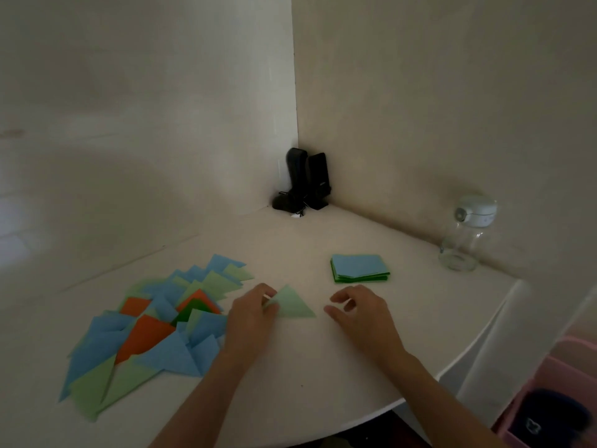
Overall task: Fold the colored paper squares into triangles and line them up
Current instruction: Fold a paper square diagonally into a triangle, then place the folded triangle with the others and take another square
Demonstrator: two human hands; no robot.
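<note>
Centre of frame: my left hand (251, 313) pinches light green triangle (292, 303) by left corner, flat on bench (323, 367), ready to slide toward folded pile (155, 321) at lower left. Right hand (358, 310) loose, empty, hovering beside it. Unfolded stack (359, 268) waits within reach, right of centre.

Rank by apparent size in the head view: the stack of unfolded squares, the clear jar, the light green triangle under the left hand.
1. Clear jar.
2. Stack of unfolded squares and light green triangle: alike, unranked.
</note>
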